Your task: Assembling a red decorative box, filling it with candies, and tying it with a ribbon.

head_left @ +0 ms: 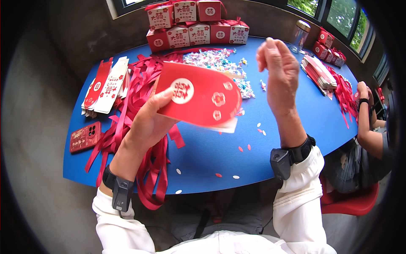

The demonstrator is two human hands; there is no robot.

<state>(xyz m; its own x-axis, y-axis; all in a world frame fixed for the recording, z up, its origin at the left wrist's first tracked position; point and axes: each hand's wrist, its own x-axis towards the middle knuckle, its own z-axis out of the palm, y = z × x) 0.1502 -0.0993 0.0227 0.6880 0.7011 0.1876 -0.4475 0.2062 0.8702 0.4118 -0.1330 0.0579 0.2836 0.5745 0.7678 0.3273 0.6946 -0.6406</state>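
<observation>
Above the blue table (pixel 203 163): a red card blank (pixel 203 91) is gripped by the left hand (pixel 152 116), pinched between the thumb on its face and fingers beneath.
Right hand (pixel 279 67): raised apart from the blank, its fingers curled together; whether anything is pinched cannot be told.
Ribbons (pixel 141 84): heaped left of the blank.
Boxes (pixel 199 34): stacked behind.

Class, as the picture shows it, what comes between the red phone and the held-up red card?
In the head view, red ribbons lie beside the phone, then comes the left hand, gripping the red card.
</observation>
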